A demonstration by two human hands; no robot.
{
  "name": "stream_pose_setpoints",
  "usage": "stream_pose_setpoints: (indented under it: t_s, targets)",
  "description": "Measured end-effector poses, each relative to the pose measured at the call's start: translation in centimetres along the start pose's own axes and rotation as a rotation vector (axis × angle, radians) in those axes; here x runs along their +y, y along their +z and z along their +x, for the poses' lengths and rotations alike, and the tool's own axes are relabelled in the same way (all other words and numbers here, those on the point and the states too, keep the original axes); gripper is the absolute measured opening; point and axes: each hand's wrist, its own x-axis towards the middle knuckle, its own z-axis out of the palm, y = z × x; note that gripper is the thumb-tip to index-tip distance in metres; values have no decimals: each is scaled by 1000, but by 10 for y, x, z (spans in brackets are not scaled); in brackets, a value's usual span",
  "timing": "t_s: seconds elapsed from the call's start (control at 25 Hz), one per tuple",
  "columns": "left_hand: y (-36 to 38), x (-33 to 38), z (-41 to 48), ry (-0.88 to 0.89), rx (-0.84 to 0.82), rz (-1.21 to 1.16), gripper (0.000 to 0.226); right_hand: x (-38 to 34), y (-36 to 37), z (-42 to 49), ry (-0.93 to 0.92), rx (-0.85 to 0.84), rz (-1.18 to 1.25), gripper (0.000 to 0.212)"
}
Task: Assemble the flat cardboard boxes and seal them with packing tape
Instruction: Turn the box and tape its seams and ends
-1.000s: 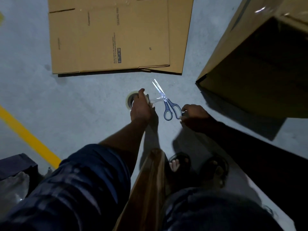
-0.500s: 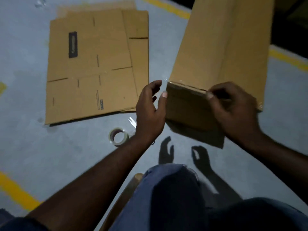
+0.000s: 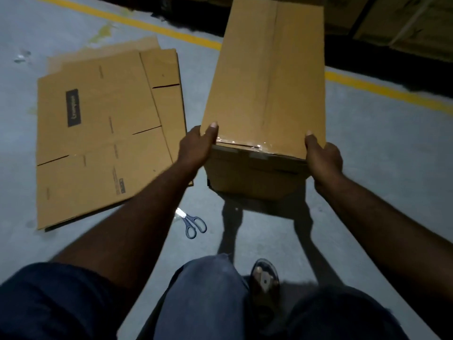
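Taped cardboard box: left hand, right hand grip near corners, thumbs on top; flat cardboard boxes, scissors on floor

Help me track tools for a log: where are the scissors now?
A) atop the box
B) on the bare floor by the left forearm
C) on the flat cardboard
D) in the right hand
B: the scissors lie on the grey floor beside the left forearm; the left hand and right hand grip the box.
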Motion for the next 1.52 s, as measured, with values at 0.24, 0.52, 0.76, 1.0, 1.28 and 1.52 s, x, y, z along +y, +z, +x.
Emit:
stream_pose_setpoints:
  t_s: [0.24,0.52,0.76,1.0,1.28,1.52]
  targets:
    - [10,19,-16,-32,8,-223,57,-12,-12,8,100,7,226,53]
    - [93,67,-146,-86,-106,-222,72,-53,-104,55,-171,-130,219,51]
    - [143,85,-148,-515,-416,-446,51,-16,-85,49,210,-50,247,102]
    - [21,73,14,-227,212,-139,63,45,-54,-22,164,-87,36,79]
    - [-90,47,141,-76,286,553,122,49,-37,-21,304,-3,455,68]
    - [-109,13,180,-65,315,396,134,31,-61,11,255,94,460,61]
